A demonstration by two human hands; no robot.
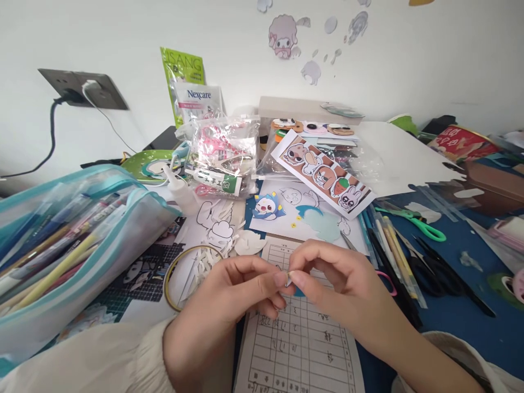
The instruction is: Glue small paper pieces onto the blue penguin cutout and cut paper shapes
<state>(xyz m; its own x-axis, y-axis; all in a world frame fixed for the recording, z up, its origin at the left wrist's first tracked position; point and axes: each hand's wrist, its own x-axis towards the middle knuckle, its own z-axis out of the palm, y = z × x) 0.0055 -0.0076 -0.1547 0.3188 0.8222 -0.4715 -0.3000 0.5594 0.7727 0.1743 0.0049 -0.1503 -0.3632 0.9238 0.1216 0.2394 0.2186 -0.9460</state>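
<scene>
My left hand (233, 295) and my right hand (335, 284) meet over a printed form sheet (298, 349) at the table's near edge. Both pinch a tiny pale scrap (289, 279) between thumbs and fingertips; what it is I cannot make out. A bit of blue paper (298, 292) shows just under the fingers. A ring of tape (180, 278) lies left of my left hand among white paper trimmings (213, 245). Behind the hands lies a white sheet with cartoon cutouts (295, 213).
A clear pencil pouch (69, 240) full of pens fills the left. Plastic bags with craft bits and a glue tube (213, 180) stand at the back. A sticker strip (323, 174), green scissors (417, 221), black scissors (434, 267) and pens (388, 245) lie right on the blue mat.
</scene>
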